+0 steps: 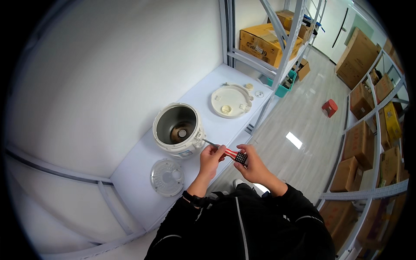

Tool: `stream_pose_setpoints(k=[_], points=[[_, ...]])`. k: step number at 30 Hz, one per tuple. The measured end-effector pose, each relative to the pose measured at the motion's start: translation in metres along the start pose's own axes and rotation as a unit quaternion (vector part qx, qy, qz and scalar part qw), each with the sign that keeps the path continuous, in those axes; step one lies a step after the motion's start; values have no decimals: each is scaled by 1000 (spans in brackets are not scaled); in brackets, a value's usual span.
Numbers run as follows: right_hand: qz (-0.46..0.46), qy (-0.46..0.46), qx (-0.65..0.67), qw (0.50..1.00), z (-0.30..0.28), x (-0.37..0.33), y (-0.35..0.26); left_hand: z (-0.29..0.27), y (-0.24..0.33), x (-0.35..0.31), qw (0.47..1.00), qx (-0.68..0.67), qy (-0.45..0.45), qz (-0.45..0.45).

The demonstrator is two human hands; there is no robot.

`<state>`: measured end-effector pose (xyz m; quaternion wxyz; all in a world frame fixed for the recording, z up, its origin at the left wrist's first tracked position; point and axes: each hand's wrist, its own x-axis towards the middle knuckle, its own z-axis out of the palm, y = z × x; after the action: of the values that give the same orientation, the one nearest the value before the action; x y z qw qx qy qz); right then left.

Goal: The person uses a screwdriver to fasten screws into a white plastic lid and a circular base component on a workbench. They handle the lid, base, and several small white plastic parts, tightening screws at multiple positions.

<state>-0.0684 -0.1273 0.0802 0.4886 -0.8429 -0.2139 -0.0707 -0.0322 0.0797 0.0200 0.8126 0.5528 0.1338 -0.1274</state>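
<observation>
Both of my hands hold one slim tool (231,153) like a screwdriver, with a thin dark shaft, a red-and-white striped middle and a black gridded block at its end. My left hand (210,161) pinches it near the shaft, while my right hand (253,165) grips the black end. The shaft points at the side of a white rice cooker body (187,149), close to its rim; I cannot tell whether it touches. No lid covers this cooker, and its dark metal inside has a brownish bottom with a round centre piece.
On the white table (134,182) lie a clear round cover (167,177), a cream round lid (229,102) and small round parts (259,94). A metal shelf post (284,56) rises at the right end. Cardboard boxes (359,145) fill the right rack; a red stool (330,108) stands on the floor.
</observation>
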Motion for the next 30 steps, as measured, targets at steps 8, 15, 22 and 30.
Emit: stream_pose_setpoints(k=[8, 15, 22, 30], points=[[287, -95, 220, 927, -14, 14, -8, 17, 20, -21, 987, -136, -63, 49], [14, 26, 55, 998, 4, 8, -3, -4, -1, 2, 999, 25, -26, 8], [257, -95, 121, 954, -9, 13, -4, -2, 9, -9, 976, -159, -139, 43], [7, -5, 19, 1000, 1, 10, -5, -14, -11, 8, 998, -15, -49, 25]])
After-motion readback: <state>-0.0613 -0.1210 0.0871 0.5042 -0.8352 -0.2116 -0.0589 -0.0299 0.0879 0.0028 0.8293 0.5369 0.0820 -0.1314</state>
